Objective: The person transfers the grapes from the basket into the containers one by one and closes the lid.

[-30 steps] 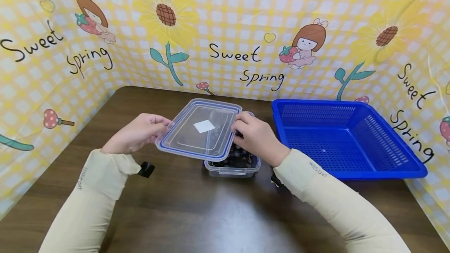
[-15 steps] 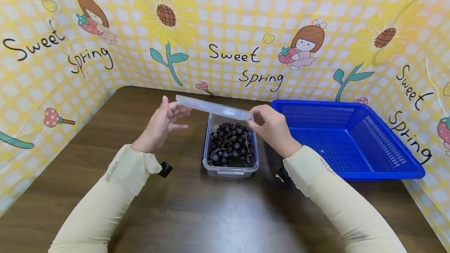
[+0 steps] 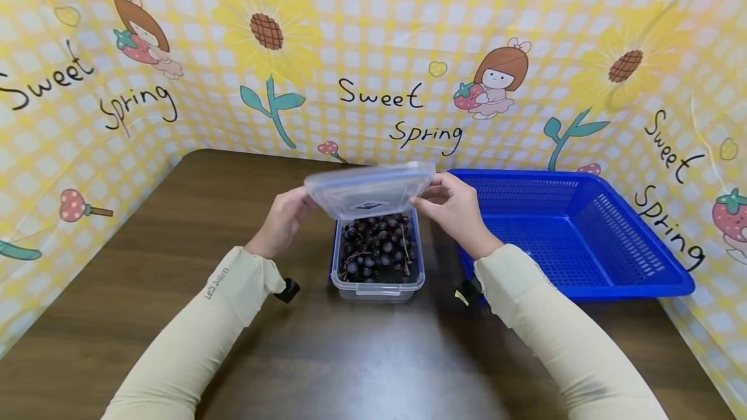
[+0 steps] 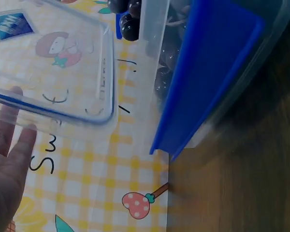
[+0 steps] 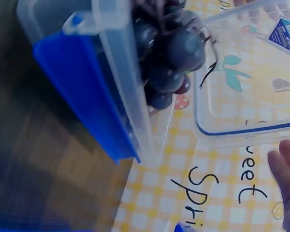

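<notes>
While my two hands, left [image 3: 284, 220] and right [image 3: 457, 211], grip one clear lid [image 3: 369, 189], one grape-filled box [image 3: 377, 258] sits beside one blue basket [image 3: 574, 232].

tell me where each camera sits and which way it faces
Head: worn on the head, looking forward and down at the table; shows both sleeves, left hand and right hand holding the clear lid over the grape box, blue basket beside.
Left wrist: low beside the box, facing the lid's underside; fingers show.
Right wrist: low on the opposite side; fingertips show.
Both wrist views share lid, grapes and blue latch.
</notes>
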`<move>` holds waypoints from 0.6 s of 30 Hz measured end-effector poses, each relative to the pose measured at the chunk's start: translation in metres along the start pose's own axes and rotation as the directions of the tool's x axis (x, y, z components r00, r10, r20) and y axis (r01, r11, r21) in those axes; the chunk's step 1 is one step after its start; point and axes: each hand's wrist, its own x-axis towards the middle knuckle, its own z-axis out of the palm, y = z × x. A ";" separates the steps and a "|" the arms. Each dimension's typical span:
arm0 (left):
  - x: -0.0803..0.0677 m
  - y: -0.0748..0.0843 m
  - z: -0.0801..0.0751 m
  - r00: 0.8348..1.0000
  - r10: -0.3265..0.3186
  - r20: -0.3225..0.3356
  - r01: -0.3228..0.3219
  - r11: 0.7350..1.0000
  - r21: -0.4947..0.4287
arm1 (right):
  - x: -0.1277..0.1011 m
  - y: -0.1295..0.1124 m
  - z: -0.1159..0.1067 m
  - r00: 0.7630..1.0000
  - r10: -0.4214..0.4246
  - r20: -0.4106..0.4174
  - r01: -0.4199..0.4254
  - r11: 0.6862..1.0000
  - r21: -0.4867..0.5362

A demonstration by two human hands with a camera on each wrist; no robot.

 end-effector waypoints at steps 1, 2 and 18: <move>0.000 -0.001 0.001 1.000 0.019 -0.006 -0.019 1.000 -0.018 | 0.000 -0.001 0.000 0.999 0.041 -0.016 -0.041 0.999 0.014; 0.000 -0.002 0.003 0.999 0.032 -0.031 -0.032 0.999 0.002 | 0.001 -0.002 -0.001 0.997 0.078 -0.029 -0.077 0.997 0.031; 0.039 0.022 0.024 0.915 -0.249 -0.318 0.367 0.842 0.396 | 0.016 -0.009 0.003 0.892 0.446 -0.076 -0.395 0.849 0.351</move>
